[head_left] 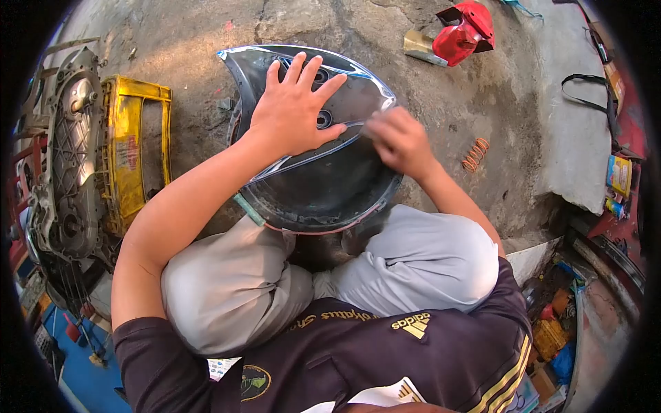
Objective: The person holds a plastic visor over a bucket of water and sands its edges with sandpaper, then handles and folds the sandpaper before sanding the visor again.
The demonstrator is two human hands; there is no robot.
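Observation:
A dark, curved plastic panel point(350, 93) with glossy blue-white edges and two round holes, perhaps a vehicle body part, lies over a black round basin point(330, 186). My left hand point(292, 110) rests on the panel, palm down with fingers spread. At the panel's right tip is my right hand point(399, 141), its fingers curled in and blurred by motion. Anything inside that hand is hidden. The basin sits between my knees and its near rim shows a reddish and green edge.
To the left stand a yellow crate point(138, 148) and a grey metal engine casing point(69, 158). A red object like a welding mask point(465, 34) lies at the upper right. An orange coil spring point(475, 155) rests on the concrete floor. Assorted parts fill the lower right.

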